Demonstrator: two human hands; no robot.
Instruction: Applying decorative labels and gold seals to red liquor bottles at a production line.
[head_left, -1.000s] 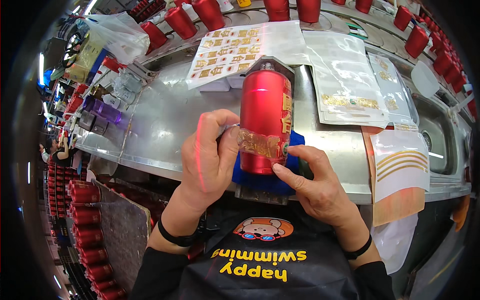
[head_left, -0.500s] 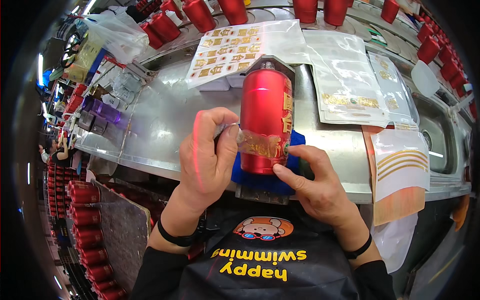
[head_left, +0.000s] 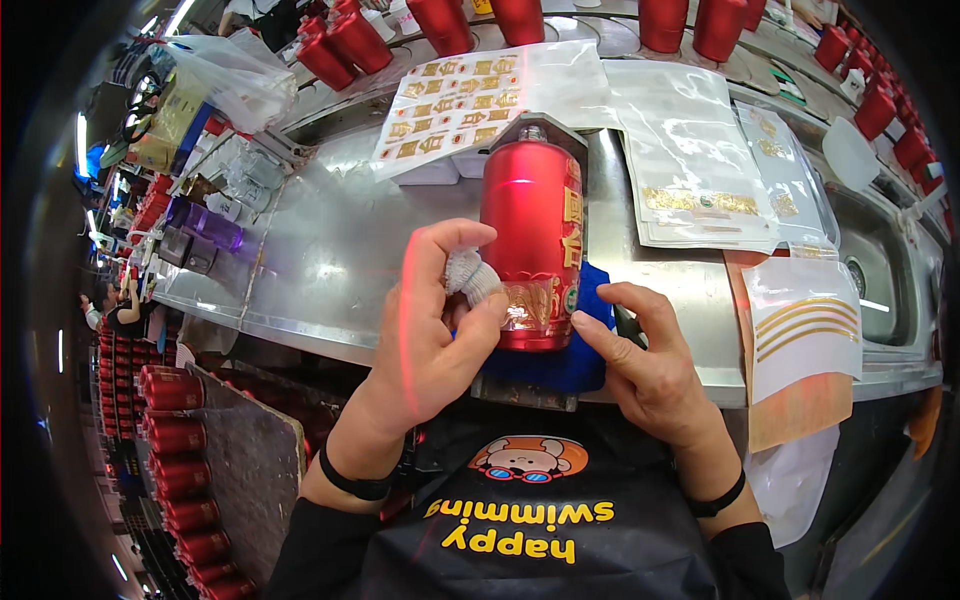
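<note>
A red bottle (head_left: 525, 215) with raised gold characters lies on its side before me, its threaded neck pointing away and its base toward me. My left hand (head_left: 430, 330) is closed around a wadded white cloth (head_left: 470, 275) at the bottle's lower left. Beside those fingertips, a clear film with a gold decal (head_left: 527, 304) lies against the red surface near the base. To the right of the base, my right hand (head_left: 655, 370) has its thumb and forefinger apart, with nothing visible between them. A blue cloth (head_left: 594, 285) is under the bottle.
Gold decal sheets (head_left: 455, 105) lie behind the bottle, with clear-covered sheets (head_left: 690, 150) to the right. A sheet with gold arcs (head_left: 805, 325) overhangs the front edge near a sink (head_left: 880, 270). Red bottles (head_left: 440, 25) stand on a conveyor (head_left: 600, 35) at the back.
My left hand has moved right, and the film that stretched from it now lies against the bottle. The right hand has drawn off the bottle. Bottles on the conveyor have shifted right.
</note>
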